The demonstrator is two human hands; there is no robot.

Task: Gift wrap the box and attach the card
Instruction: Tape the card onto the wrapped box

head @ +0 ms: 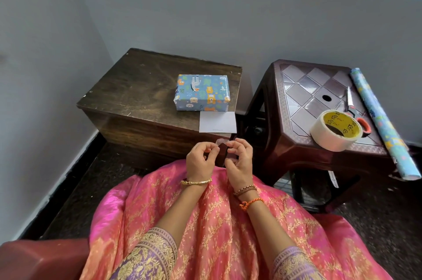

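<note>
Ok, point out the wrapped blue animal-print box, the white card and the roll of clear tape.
wrapped blue animal-print box (202,87), head view, top face
white card (217,121), head view, centre
roll of clear tape (328,140), head view, outer side

The box (201,92) at 12 o'clock wears blue paper printed with orange, white and green animals and leaves. The card (217,122) just below it is plain white. The table (137,87) is dark brown wood grain. At 2 o'clock, the stool (303,94) is maroon with a diamond grid, the tape (335,131) white with a yellow core, the roll (383,124) blue-patterned. The skirt (205,222) at 6 o'clock is pink with gold sprigs.
</note>
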